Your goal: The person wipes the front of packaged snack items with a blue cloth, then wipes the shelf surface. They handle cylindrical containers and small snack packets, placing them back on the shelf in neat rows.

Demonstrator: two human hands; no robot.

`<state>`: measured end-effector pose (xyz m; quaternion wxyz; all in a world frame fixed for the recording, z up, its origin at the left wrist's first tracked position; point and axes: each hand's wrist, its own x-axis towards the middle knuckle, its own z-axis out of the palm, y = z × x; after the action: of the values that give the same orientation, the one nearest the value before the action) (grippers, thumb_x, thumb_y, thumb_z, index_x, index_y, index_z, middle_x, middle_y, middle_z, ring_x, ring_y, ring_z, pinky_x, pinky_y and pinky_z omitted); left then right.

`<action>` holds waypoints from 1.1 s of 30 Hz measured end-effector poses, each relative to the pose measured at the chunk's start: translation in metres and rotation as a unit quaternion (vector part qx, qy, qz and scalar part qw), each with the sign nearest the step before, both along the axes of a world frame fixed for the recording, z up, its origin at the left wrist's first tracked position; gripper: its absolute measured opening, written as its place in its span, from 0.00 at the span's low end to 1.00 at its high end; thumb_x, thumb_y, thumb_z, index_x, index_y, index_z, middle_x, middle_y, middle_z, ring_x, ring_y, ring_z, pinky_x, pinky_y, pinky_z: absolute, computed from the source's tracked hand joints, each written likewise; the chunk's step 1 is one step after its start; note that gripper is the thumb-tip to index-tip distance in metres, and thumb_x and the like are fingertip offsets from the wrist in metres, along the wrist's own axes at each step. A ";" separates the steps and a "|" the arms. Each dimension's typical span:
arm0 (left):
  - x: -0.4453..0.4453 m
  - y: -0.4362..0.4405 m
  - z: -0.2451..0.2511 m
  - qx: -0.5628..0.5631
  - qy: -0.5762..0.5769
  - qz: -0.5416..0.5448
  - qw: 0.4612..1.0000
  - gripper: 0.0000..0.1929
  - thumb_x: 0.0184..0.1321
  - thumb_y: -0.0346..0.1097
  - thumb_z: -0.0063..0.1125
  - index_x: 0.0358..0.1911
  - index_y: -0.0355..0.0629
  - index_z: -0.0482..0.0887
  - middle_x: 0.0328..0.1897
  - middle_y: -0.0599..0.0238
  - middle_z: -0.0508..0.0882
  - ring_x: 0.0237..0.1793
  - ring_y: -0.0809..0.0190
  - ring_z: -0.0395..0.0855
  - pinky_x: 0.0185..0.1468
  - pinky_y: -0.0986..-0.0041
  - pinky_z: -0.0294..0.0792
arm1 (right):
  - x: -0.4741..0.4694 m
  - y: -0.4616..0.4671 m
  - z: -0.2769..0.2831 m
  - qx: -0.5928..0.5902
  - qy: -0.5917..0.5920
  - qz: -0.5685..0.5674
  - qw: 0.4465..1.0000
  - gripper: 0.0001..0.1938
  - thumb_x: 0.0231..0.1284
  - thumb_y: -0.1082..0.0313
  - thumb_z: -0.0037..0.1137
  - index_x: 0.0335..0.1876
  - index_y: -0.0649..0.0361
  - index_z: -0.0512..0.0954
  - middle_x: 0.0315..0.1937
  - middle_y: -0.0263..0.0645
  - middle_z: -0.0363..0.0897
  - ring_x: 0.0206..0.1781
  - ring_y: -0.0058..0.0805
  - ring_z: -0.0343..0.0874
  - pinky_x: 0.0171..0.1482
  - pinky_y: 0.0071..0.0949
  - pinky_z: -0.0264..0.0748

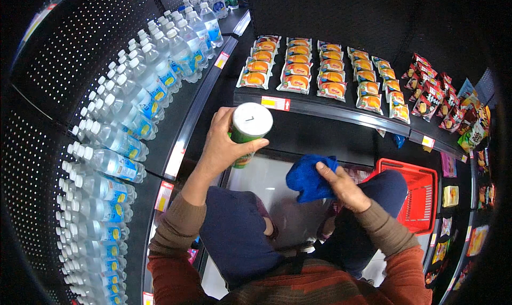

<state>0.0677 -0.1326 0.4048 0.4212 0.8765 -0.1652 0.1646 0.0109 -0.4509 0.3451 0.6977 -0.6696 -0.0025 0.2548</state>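
Observation:
My left hand (224,145) grips a green canister (245,139) with a white plastic lid (253,119), held upright just in front of the shelf edge. The thumb lies across the near side of it, below the lid. A folded blue cloth (310,179) is in my right hand (346,187), pinched under the thumb and hanging above my knees. Cloth and canister are apart. Beyond the canister, rows of packaged round cakes or buns (296,81) lie on the black shelf (340,115).
Many clear plastic bottles (120,167) with white caps line the left shelf. A red shopping basket (428,201) stands by my right knee. Red snack bags (428,99) fill the shelf's right end. Price tags (276,103) sit along the shelf edges, and more packets (451,196) lie at the far right.

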 end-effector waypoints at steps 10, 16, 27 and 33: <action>0.021 0.068 -0.143 -0.046 0.080 0.134 0.987 0.44 0.45 0.37 0.83 0.68 0.43 0.71 0.60 0.52 0.85 0.61 0.51 0.85 0.64 0.62 0.75 | 0.022 -0.011 -0.007 -0.077 -0.070 0.059 0.993 0.28 0.80 0.45 0.49 0.64 0.66 0.75 0.49 0.35 0.83 0.50 0.21 0.80 0.55 0.28 0.79; 0.040 0.123 -0.201 -0.038 0.059 0.227 0.971 0.45 0.46 0.29 0.80 0.71 0.43 0.69 0.64 0.51 0.82 0.63 0.53 0.82 0.68 0.63 0.72 | 0.021 -0.003 0.004 -0.107 -0.045 0.110 0.987 0.28 0.81 0.45 0.47 0.64 0.68 0.75 0.48 0.39 0.85 0.50 0.23 0.82 0.54 0.30 0.80; 0.062 0.166 -0.256 -0.078 0.091 0.263 0.957 0.46 0.46 0.28 0.79 0.72 0.36 0.67 0.67 0.50 0.80 0.68 0.52 0.78 0.73 0.64 0.67 | 0.026 0.004 0.001 -0.111 -0.073 0.145 0.981 0.27 0.82 0.48 0.44 0.66 0.70 0.73 0.47 0.44 0.85 0.48 0.27 0.83 0.54 0.32 0.81; 0.072 0.161 -0.256 -0.066 0.099 0.260 0.958 0.46 0.46 0.28 0.79 0.72 0.37 0.67 0.67 0.49 0.79 0.68 0.51 0.78 0.72 0.64 0.68 | 0.024 0.010 0.005 -0.093 -0.078 0.126 0.985 0.27 0.83 0.48 0.44 0.63 0.70 0.74 0.44 0.44 0.85 0.45 0.26 0.83 0.51 0.32 0.80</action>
<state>0.1398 0.0285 0.1486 0.4348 0.8714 0.1220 0.1915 0.0354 -0.4409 0.3496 0.5927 -0.7435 -0.1174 0.2866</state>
